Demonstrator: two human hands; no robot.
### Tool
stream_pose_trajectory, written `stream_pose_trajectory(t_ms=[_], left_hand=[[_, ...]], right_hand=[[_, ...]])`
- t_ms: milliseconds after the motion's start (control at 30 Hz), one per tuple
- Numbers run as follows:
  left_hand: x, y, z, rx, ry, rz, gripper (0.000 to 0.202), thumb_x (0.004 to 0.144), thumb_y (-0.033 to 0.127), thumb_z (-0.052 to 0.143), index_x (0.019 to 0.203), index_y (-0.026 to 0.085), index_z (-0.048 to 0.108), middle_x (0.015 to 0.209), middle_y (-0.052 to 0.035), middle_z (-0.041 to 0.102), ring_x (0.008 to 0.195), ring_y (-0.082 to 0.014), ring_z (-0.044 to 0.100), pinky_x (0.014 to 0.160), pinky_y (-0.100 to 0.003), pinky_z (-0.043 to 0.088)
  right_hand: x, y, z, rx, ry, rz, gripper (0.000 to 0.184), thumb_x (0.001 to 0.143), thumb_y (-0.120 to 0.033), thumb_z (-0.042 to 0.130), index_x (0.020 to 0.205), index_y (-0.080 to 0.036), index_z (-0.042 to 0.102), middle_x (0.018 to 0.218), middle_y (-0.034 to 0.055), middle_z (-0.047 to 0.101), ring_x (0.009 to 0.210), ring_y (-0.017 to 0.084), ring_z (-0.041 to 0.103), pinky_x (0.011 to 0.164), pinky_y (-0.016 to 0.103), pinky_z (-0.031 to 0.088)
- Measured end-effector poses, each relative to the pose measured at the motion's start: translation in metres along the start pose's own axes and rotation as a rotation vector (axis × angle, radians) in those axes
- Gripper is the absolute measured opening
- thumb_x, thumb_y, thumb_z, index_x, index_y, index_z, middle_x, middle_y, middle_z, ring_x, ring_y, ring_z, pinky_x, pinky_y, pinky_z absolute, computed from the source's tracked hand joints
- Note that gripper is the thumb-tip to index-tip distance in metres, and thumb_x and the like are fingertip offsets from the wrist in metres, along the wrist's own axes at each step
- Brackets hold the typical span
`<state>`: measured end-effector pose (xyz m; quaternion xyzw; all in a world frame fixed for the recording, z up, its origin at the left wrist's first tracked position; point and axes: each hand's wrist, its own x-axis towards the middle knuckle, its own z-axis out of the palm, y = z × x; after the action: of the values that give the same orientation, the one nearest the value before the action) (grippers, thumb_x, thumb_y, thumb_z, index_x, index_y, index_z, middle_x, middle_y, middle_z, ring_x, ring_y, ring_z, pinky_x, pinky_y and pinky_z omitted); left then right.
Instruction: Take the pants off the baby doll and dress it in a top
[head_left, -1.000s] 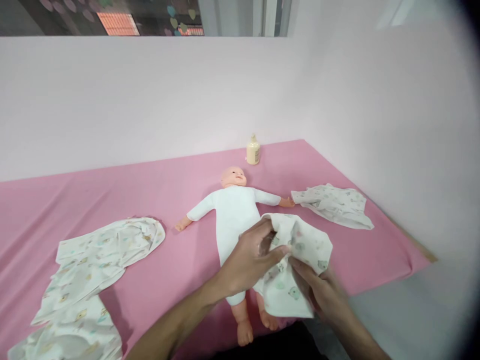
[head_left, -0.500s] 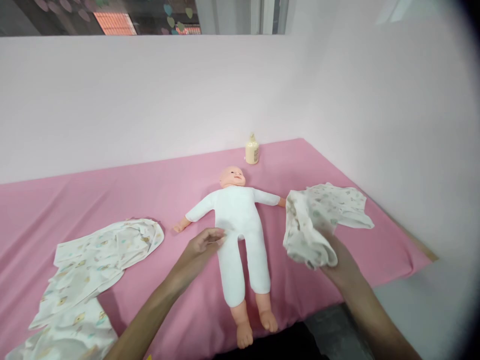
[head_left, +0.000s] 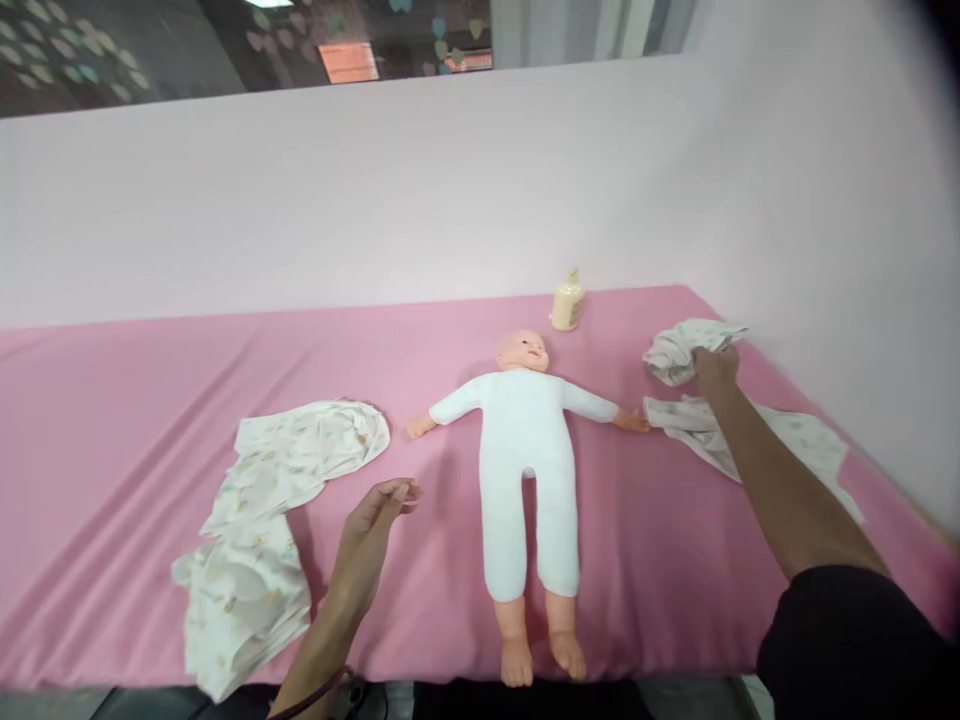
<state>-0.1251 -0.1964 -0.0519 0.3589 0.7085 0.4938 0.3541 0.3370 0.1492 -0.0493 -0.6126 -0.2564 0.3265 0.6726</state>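
Note:
A baby doll [head_left: 529, 420] in a white body suit lies face up on the pink cloth, arms spread. Off to its left hovers my left hand [head_left: 381, 505], its fingers curled in toward the thumb and nothing visible in them. Over on the far right, my right hand [head_left: 716, 368] grips a crumpled white printed baby garment [head_left: 673, 352], bunched on the bed near the wall. Just below that bundle, partly behind my right forearm, another pale printed baby garment [head_left: 802, 440] lies spread out and touches or nearly touches the doll's hand.
Pink cloth [head_left: 450, 620] covers the bed. To the left lie white baby clothes [head_left: 281, 475] with small animal prints, reaching the front edge. A cream pump bottle [head_left: 568, 303] stands behind the doll's head. White walls [head_left: 337, 200] rise at the back and right.
My right hand has carried the garment farther back and right, bunching it near the wall. My left hand has moved away from the doll's hip. The view has shifted left.

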Motion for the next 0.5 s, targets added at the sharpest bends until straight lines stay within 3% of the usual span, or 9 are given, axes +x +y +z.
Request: stream_pose_trajectory(t_ms=[100, 167, 300, 400, 500], left_hand=[[-0.007, -0.009, -0.025, 0.109, 0.116, 0.008, 0.038, 0.087, 0.053, 0.057, 0.110, 0.023, 0.063, 0.116, -0.0048, 0.067, 0.106, -0.0228, 0.063, 0.102, -0.039, 0.046], [-0.009, -0.017, -0.042, 0.259, 0.184, 0.040, 0.041, 0.088, 0.054, 0.054, 0.115, 0.024, 0.062, 0.121, -0.0051, 0.065, 0.112, -0.0246, 0.060, 0.103, -0.040, 0.045], [-0.010, -0.044, -0.068, 0.722, 0.337, 0.061, 0.053, 0.090, 0.051, 0.046, 0.133, 0.021, 0.052, 0.134, -0.0125, 0.054, 0.124, -0.0340, 0.051, 0.104, -0.050, 0.043], [-0.011, -0.063, -0.069, 1.033, 0.420, 0.016, 0.065, 0.092, 0.048, 0.040, 0.145, 0.010, 0.040, 0.145, -0.0226, 0.039, 0.137, -0.0422, 0.033, 0.112, -0.058, 0.028], [-0.010, -0.070, -0.059, 1.112, 0.490, 0.019, 0.065, 0.096, 0.048, 0.032, 0.147, 0.008, 0.036, 0.152, -0.0248, 0.029, 0.142, -0.0428, 0.025, 0.115, -0.058, 0.020]], right_hand=[[0.011, 0.019, -0.014, -0.325, 0.108, -0.029, 0.038, 0.056, -0.001, 0.064, 0.077, -0.024, 0.042, 0.114, 0.0213, 0.054, 0.116, 0.032, 0.045, 0.097, 0.050, 0.023], [0.019, 0.028, -0.021, -0.470, 0.143, -0.078, 0.042, 0.054, -0.002, 0.068, 0.084, -0.021, 0.045, 0.122, 0.0287, 0.048, 0.118, 0.037, 0.043, 0.095, 0.052, 0.022], [0.022, 0.039, -0.030, -0.636, 0.150, -0.228, 0.045, 0.057, -0.007, 0.069, 0.096, -0.018, 0.051, 0.130, 0.0285, 0.043, 0.116, 0.035, 0.042, 0.094, 0.049, 0.026], [0.000, 0.048, -0.038, -0.733, 0.018, -0.479, 0.035, 0.066, -0.012, 0.066, 0.098, -0.018, 0.055, 0.121, 0.0227, 0.053, 0.119, 0.031, 0.041, 0.101, 0.044, 0.027], [-0.039, 0.059, -0.047, -0.793, -0.225, -0.805, 0.025, 0.079, -0.024, 0.059, 0.103, -0.017, 0.057, 0.115, 0.0201, 0.057, 0.123, 0.028, 0.042, 0.106, 0.040, 0.030]])
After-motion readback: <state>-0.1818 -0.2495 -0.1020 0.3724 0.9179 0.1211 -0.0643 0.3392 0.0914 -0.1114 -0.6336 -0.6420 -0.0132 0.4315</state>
